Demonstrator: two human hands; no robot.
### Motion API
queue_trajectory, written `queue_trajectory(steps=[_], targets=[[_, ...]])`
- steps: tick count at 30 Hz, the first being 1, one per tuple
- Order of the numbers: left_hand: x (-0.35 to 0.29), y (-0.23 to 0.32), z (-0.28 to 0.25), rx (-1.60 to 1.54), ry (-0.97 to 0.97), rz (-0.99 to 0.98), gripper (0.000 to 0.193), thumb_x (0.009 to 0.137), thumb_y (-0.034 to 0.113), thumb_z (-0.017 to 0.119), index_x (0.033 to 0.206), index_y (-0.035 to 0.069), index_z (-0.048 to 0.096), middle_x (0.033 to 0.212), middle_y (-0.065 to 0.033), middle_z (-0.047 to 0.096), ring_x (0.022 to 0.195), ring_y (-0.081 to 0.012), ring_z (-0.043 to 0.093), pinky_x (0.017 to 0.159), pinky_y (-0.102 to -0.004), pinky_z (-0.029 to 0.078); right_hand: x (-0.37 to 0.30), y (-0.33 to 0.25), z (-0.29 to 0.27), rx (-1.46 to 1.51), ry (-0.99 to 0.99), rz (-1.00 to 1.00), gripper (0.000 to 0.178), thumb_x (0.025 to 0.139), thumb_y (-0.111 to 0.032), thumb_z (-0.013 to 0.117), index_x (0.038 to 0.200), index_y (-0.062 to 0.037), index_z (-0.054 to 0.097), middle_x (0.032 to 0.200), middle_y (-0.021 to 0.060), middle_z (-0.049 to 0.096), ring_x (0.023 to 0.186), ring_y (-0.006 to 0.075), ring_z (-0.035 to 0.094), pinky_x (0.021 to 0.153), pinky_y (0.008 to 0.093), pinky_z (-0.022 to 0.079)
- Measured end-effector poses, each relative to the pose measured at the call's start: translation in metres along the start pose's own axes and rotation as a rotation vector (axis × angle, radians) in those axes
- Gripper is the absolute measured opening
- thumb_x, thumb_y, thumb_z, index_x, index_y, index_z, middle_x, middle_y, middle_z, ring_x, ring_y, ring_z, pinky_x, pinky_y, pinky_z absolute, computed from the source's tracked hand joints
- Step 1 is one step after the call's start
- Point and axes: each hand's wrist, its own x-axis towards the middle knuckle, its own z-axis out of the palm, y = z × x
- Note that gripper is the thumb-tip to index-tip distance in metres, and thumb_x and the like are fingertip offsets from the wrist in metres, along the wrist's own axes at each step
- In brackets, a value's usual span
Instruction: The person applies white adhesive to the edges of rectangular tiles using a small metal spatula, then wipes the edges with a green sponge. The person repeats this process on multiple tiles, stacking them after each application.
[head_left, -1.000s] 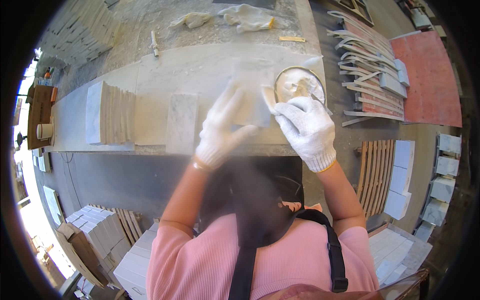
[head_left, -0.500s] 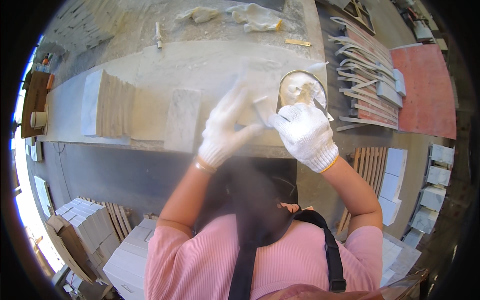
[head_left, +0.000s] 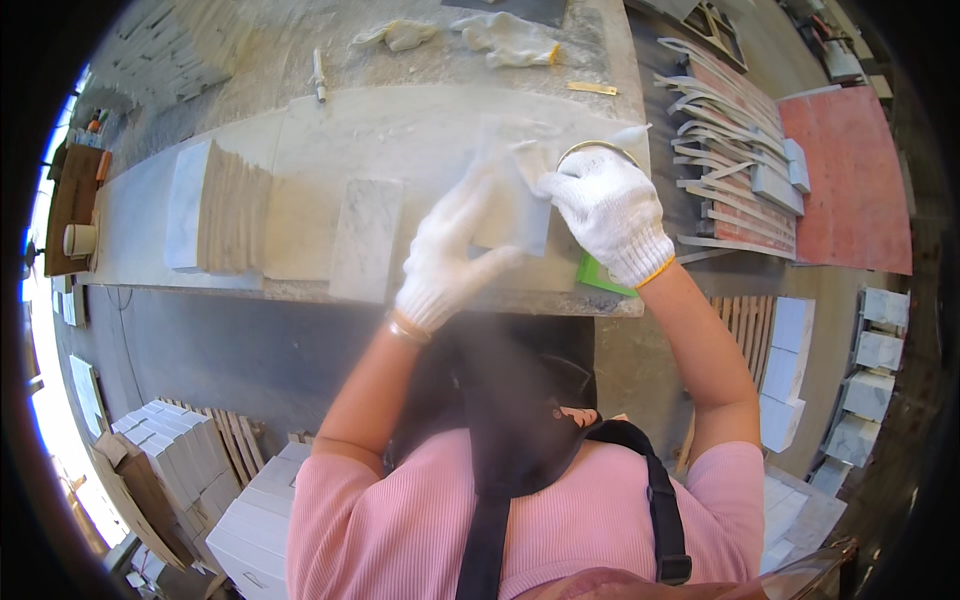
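Observation:
My left hand [head_left: 452, 250] is in a white knit glove, its fingers stretched out and its thumb spread, over a small grey tile [head_left: 528, 232] on the bench; haze blurs the fingertips. My right hand [head_left: 612, 215], gloved likewise with a yellow cuff edge, has its fingers curled around a scraper-like tool whose flat pale blade [head_left: 533, 168] sticks out to the left. The handle is hidden. Just behind this hand shows the rim of a round tin [head_left: 603, 146]; its inside is mostly covered. A bright green flat piece [head_left: 601, 276] lies below the right hand.
A pale marble tile [head_left: 367, 240] lies left of my left hand, with a row of upright tiles [head_left: 215, 210] farther left. Loose gloves [head_left: 507, 38] and a white stick-like piece [head_left: 319, 75] lie at the back. Pale strips [head_left: 735, 150] are stacked at the right.
My right hand has moved up and slightly left with the blade, now covering the tin's white contents. The green piece has come into view. My left hand has barely moved.

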Motion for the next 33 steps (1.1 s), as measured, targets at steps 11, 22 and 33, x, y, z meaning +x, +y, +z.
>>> queue_trajectory(steps=[11,22,33], targets=[[-0.006,-0.008,0.014,0.000,0.052,-0.086,0.104,0.077,0.038,0.090,0.161,0.003,0.040,0.167,-0.0242,0.037,0.152,-0.0375,0.041,0.122,-0.0449,0.038,-0.015,-0.024,-0.012,0.070,-0.063,-0.029,0.022,0.081,-0.007,0.072,0.099,-0.0173,0.078,0.086,0.0035,0.068,0.083,0.0275,0.068,0.077,0.0407,0.057],[-0.010,-0.010,0.021,0.019,0.116,-0.112,0.101,0.074,0.041,0.091,0.156,0.001,0.047,0.162,-0.0282,0.042,0.150,-0.0409,0.044,0.121,-0.0464,0.040,-0.017,-0.026,-0.010,0.017,-0.009,-0.138,0.019,0.079,-0.008,0.070,0.095,-0.0165,0.076,0.081,0.0032,0.065,0.079,0.0264,0.066,0.073,0.0393,0.055],[-0.010,-0.009,0.022,0.018,0.153,-0.099,0.097,0.073,0.041,0.092,0.153,0.001,0.051,0.161,-0.0281,0.045,0.147,-0.0413,0.047,0.120,-0.0463,0.041,-0.015,-0.034,-0.011,0.028,-0.088,-0.074,0.015,0.080,-0.009,0.071,0.092,-0.0166,0.075,0.084,0.0037,0.068,0.080,0.0267,0.067,0.074,0.0394,0.054]])
